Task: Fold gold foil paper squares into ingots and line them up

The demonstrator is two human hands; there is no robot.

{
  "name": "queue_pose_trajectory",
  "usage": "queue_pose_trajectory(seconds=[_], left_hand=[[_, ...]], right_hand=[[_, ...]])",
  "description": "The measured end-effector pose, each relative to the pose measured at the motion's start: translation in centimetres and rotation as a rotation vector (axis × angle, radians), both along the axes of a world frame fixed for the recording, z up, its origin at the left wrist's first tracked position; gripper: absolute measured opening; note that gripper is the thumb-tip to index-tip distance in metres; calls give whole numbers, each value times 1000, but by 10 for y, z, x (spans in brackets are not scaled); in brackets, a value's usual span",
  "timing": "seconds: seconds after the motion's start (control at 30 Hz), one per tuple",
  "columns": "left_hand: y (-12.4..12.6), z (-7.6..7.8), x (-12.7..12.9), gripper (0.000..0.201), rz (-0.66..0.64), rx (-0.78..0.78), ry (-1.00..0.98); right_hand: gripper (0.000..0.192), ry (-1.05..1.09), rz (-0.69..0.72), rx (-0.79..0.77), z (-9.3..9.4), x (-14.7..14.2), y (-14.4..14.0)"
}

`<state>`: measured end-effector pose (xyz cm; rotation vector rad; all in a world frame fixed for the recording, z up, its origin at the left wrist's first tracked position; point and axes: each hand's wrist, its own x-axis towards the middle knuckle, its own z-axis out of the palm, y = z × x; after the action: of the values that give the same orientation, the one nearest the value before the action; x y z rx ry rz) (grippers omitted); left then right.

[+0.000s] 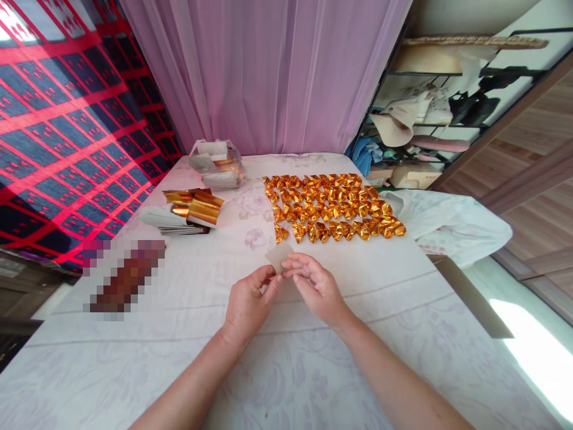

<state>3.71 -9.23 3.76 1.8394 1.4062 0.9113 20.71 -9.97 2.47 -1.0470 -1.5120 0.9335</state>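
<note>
While pinched: paper slip (278, 257), both hands.

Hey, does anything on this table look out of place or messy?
Mostly tidy. The gold folded pieces lie in neat rows, but one piece sits alone at the near-left corner, apart from its row. The gold sheets are fanned loosely. Both hands hold a small paper.

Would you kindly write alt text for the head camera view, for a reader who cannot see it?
Two bare hands, the left hand and right hand, pinch a small pale paper sheet between them above a white cloth-covered table. Beyond lie rows of folded gold foil pieces, with a stack of gold sheets at left before a pink curtain.
</note>
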Motion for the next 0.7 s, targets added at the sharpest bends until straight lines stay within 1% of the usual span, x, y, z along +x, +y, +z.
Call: queue_pose_trajectory(seconds=[0.03,0.1,0.17,0.2,0.23,0.27,0.37,0.43,0.53,0.63,0.7], left_hand=[[1,-1,0,22,29,-23,-57],[4,-1,-1,22,70,-74,-192],[7,1,-3,26,75,-154,-327],[8,2,-5,28,67,-205,-381],[9,4,-6,30,62,-257,-423],[10,5,-8,32,57,-307,-454],[10,4,-13,37,46,-429,-502],[10,2,-16,37,24,-479,-492],[9,-4,-19,37,-5,-514,-442],[8,-10,-25,43,16,-510,-353],[8,-12,-30,44,30,-475,-250]], right_hand=[[32,-14,-20,6,2,1,0],[26,-52,-126,34,6,6,1],[23,-114,-281,70,9,13,4],[23,-150,-339,75,11,16,5],[24,-169,-359,56,12,19,6],[25,-168,-342,16,12,21,7],[26,-149,-188,-136,11,20,7],[28,-196,-143,-197,8,16,5],[29,-346,-199,-217,3,10,4],[26,-540,-243,-170,-2,6,6],[26,-651,-251,-134,-5,5,8]])
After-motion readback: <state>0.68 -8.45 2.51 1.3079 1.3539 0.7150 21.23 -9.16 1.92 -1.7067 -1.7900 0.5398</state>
